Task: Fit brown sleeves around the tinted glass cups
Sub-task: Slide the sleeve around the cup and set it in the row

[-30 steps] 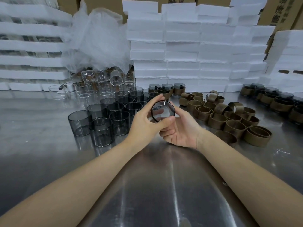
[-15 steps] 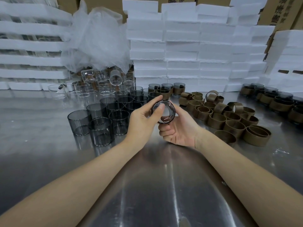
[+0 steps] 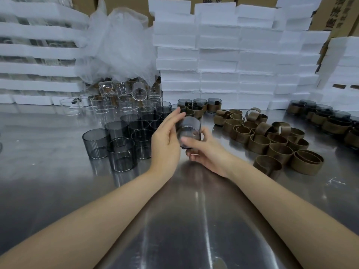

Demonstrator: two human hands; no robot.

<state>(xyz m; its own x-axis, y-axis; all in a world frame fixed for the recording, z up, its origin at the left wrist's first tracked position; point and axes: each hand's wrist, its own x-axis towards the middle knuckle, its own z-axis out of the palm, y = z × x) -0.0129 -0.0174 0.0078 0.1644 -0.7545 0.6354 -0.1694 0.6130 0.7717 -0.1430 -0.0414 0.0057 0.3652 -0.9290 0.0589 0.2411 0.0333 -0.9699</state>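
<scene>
Over the steel table (image 3: 194,220), the right hand (image 3: 206,153) cradles a tinted cup (image 3: 189,130) clear of the surface, thumb across its wall and fingers curled beneath. The left hand (image 3: 167,136) lies straight-fingered against its side, probably steadying it. No sleeve on it yet. Bare cups (image 3: 120,142) stand left, brown sleeves (image 3: 272,140) right, both likely kept within reach. Sleeved cups (image 3: 200,106) sit behind.

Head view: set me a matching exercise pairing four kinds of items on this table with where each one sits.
1. held tinted cup
2. loose brown sleeves
3. bare tinted cups
4. clear glasses

a. standing left of the left hand
b. piled right of the right hand
c. back left, by the plastic wrap
d. gripped by the right hand, off the table

Pairs: 1-d, 2-b, 3-a, 4-c.
</scene>
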